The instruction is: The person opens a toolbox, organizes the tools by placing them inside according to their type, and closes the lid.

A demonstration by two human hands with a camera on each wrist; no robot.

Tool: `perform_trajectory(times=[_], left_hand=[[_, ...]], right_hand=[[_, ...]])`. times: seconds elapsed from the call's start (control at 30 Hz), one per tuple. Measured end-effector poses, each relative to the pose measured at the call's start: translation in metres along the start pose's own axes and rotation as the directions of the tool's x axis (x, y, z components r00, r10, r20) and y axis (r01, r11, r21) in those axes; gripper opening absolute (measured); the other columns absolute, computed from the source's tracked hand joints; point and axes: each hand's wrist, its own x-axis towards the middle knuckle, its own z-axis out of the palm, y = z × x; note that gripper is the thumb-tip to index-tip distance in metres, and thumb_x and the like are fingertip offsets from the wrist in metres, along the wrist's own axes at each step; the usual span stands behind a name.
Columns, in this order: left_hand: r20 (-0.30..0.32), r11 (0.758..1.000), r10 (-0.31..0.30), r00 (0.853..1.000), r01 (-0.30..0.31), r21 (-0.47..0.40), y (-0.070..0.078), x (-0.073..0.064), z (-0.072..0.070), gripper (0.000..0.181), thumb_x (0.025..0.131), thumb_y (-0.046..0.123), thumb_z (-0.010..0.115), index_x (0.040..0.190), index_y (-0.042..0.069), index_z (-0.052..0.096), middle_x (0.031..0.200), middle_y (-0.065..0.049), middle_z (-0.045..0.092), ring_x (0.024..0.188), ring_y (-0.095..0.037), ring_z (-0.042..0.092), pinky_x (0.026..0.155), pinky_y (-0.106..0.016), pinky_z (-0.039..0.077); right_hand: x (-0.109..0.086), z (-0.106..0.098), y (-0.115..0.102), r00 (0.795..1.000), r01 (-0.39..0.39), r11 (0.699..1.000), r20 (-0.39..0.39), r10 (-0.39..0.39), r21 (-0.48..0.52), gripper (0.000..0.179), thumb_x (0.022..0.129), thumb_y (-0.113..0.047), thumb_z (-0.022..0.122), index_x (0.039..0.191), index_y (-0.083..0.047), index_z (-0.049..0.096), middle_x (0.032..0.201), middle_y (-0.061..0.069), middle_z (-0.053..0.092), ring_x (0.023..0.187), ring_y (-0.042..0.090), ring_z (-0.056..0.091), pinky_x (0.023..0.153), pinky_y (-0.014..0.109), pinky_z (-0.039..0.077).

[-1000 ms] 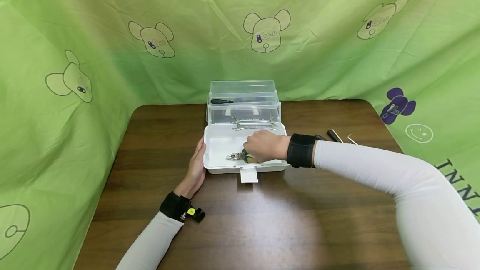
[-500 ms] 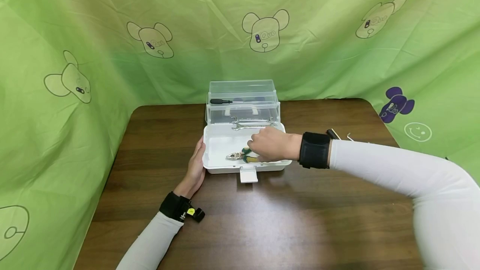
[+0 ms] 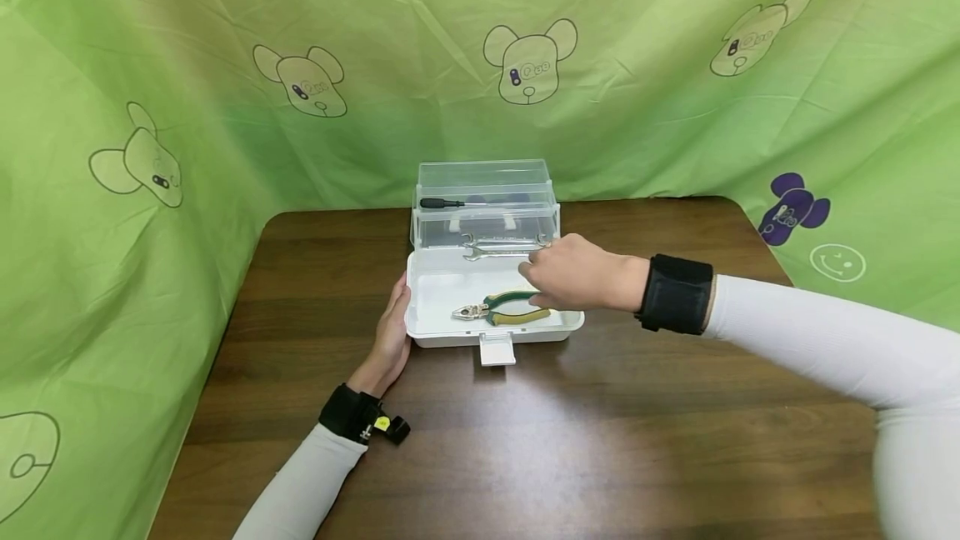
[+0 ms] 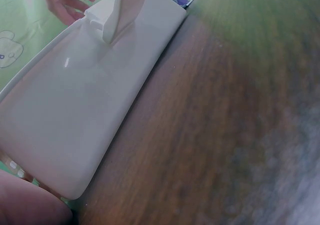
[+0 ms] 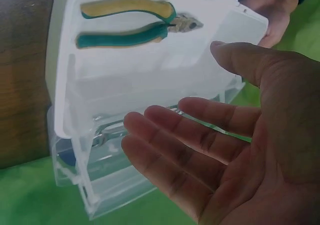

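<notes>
Green-and-yellow combination pliers [image 3: 498,317] show more now: the right hand [image 3: 581,273] has moved back, loose, holding nothing. The left hand [image 3: 392,338] touches the white toolbox [image 3: 442,286], fingers straight.

In the head view the right hand [image 3: 581,275] hides one handle tip of the pliers [image 3: 510,318] and an end of the nearer wrench [image 3: 498,254], while the left wrist view crops the left hand [image 4: 30,200]

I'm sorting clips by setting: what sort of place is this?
Probably a makeshift filming corner: a green cartoon-printed cloth hangs behind a brown wood-grain table bearing an open white plastic toolbox.
</notes>
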Motion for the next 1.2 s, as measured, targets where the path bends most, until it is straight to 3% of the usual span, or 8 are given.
perform_trajectory(times=[0.17,0.37,0.6,0.7,0.97,1.2], left_hand=[[-0.006,1.000,-0.014,1.000,0.014,0.007,0.001,-0.001,0.000,0.059,0.118,0.033,0.025,0.172,0.013,0.010,0.178,-0.005,0.010,0.162,-0.021,0.010,0.131,-0.044,0.012],[-0.007,1.000,-0.010,1.000,0.011,0.014,0.001,-0.001,0.001,0.060,0.118,0.034,0.027,0.172,0.013,0.010,0.178,-0.006,0.010,0.163,-0.023,0.009,0.131,-0.046,0.011],[-0.004,1.000,-0.010,1.000,0.010,0.007,0.000,0.000,0.001,0.060,0.118,0.033,0.026,0.171,0.012,0.009,0.178,-0.006,0.010,0.163,-0.022,0.008,0.131,-0.045,0.010],[-0.006,1.000,-0.012,1.000,0.012,0.010,0.000,0.000,0.000,0.059,0.118,0.032,0.025,0.172,0.012,0.009,0.178,-0.006,0.009,0.163,-0.022,0.007,0.131,-0.045,0.009],[-0.004,1.000,0.001,1.000,-0.001,0.005,0.000,-0.001,0.000,0.059,0.118,0.030,0.025,0.171,0.010,0.010,0.178,-0.007,0.011,0.162,-0.022,0.009,0.131,-0.045,0.010],[-0.004,1.000,0.005,1.000,-0.005,0.001,0.000,-0.001,0.001,0.059,0.118,0.031,0.025,0.171,0.012,0.010,0.178,-0.006,0.011,0.162,-0.021,0.010,0.131,-0.044,0.011]], right_hand=[[-0.010,-0.004,0.010,0.999,-0.031,0.999,-0.026,0.031,0.014,0.037,0.091,-0.039,0.083,0.086,-0.008,0.064,0.075,0.003,0.062,0.056,0.022,0.058,0.049,0.041,0.053],[-0.023,-0.009,0.028,0.993,-0.115,0.993,-0.008,0.115,0.028,0.039,0.091,-0.038,0.083,0.102,-0.003,0.070,0.084,0.008,0.070,0.055,0.025,0.059,0.047,0.043,0.051],[-0.042,-0.005,0.048,0.981,-0.188,0.978,-0.032,0.191,0.087,0.027,0.091,-0.030,0.079,0.088,-0.007,0.066,0.077,0.009,0.066,0.058,0.030,0.063,0.048,0.047,0.051],[-0.051,-0.002,0.057,0.975,-0.218,0.972,-0.013,0.220,0.093,0.029,0.091,-0.032,0.081,0.093,-0.006,0.068,0.079,0.010,0.068,0.062,0.032,0.066,0.051,0.050,0.054],[-0.072,0.007,0.079,0.943,-0.333,0.936,0.041,0.330,0.119,0.032,0.092,-0.033,0.081,0.106,-0.005,0.072,0.083,0.009,0.071,0.074,0.035,0.071,0.059,0.054,0.057],[-0.089,0.019,0.098,0.919,-0.395,0.909,0.080,0.387,0.135,0.025,0.092,-0.029,0.081,0.098,-0.007,0.070,0.078,0.007,0.067,0.072,0.034,0.069,0.058,0.055,0.056]])
